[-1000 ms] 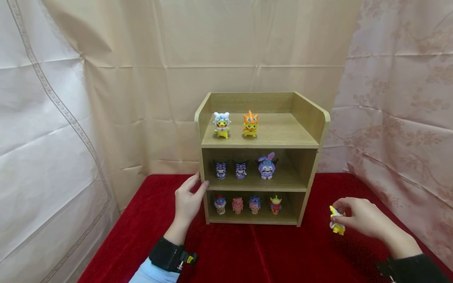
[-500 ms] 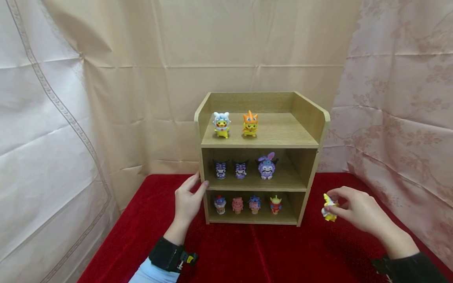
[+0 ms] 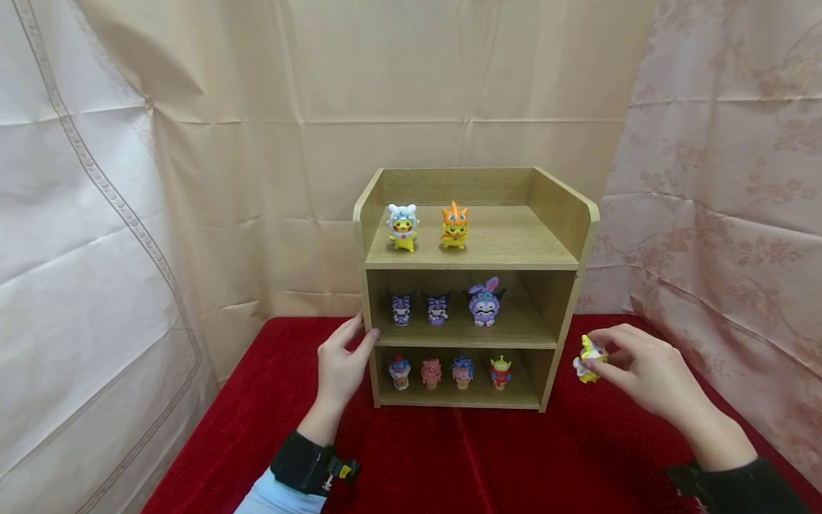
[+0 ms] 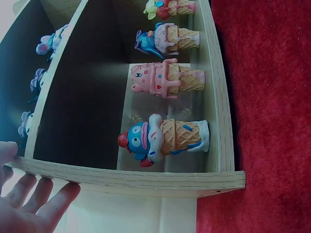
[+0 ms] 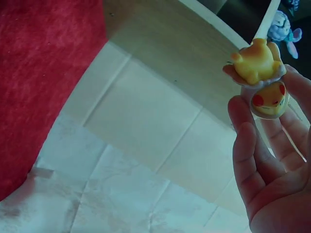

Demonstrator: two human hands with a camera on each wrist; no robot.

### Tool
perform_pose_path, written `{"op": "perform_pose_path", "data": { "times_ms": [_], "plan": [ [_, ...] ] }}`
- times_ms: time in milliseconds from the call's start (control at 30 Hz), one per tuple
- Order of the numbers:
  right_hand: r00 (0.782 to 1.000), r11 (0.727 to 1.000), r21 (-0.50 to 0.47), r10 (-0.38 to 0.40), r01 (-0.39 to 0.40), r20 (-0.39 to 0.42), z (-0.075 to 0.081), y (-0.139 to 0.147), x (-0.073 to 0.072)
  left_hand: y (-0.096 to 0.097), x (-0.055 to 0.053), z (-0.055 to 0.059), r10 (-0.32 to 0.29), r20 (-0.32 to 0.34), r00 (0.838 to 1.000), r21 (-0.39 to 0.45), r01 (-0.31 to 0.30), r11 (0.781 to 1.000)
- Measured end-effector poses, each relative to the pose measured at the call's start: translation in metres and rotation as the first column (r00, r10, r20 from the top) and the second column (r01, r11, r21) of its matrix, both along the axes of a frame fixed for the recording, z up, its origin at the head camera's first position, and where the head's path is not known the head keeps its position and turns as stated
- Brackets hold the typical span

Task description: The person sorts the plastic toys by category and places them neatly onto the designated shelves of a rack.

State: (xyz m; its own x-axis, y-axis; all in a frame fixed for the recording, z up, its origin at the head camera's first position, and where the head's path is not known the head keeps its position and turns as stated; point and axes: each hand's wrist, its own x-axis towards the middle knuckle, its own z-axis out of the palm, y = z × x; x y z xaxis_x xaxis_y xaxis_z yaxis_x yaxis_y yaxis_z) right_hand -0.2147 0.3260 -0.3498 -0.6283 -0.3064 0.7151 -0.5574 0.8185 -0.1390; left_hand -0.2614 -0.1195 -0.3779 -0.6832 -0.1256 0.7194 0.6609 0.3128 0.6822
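Note:
My left hand [image 3: 340, 368] holds the left side panel of a small wooden shelf [image 3: 472, 265], its thumb at the front edge and its fingers along the outer face. To the right of the shelf, my right hand [image 3: 655, 371] pinches a yellow-and-white Pikachu figurine [image 3: 589, 358] between thumb and fingers, above the red cloth. In the right wrist view the figurine [image 5: 260, 65] appears feet up, with a red-cheeked face. On the top board stand a Pikachu figurine in a pale blue hood [image 3: 402, 228] and one in an orange hood [image 3: 454, 227].
Two purple-and-black figurines [image 3: 401, 310] and a purple rabbit-eared one [image 3: 484, 303] stand on the middle level. Several cone-shaped figurines [image 3: 431, 373] line the bottom level. Red velvet cloth [image 3: 449, 460] covers the table; a beige curtain [image 3: 449, 86] hangs behind.
My right hand has moved up and left toward the shelf, carrying the Pikachu figurine, which has tilted. My left hand stays on the shelf's side.

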Motion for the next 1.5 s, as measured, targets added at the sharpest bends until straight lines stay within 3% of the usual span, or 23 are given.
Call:
{"op": "perform_pose_path", "data": {
  "times_ms": [133, 667, 900, 1100, 1500],
  "plan": [
    [0.999, 1.000, 0.003, 0.003, -0.003, -0.039, 0.004, -0.004, 0.001, 0.000, 0.004, 0.004, -0.004, -0.006, 1.000, -0.001, 0.004, 1.000],
    [0.981, 0.996, -0.006, 0.084, -0.087, -0.173, 0.020, -0.016, 0.002, 0.001, 0.002, 0.001, 0.003, -0.019, 1.000, 0.007, -0.003, 1.000],
    [0.968, 0.988, -0.032, 0.143, -0.153, -0.208, 0.025, -0.023, 0.000, -0.011, -0.027, -0.027, -0.009, -0.012, 1.000, -0.004, 0.009, 1.000],
    [0.937, 0.981, -0.037, 0.170, -0.190, -0.304, 0.032, -0.033, -0.003, -0.010, -0.027, -0.027, 0.009, -0.012, 1.000, -0.016, -0.010, 1.000],
    [0.917, 0.980, 0.001, 0.185, -0.198, -0.352, 0.054, -0.051, -0.001, -0.006, -0.024, -0.023, 0.023, 0.008, 1.000, -0.002, -0.023, 1.000]
  ]
}}
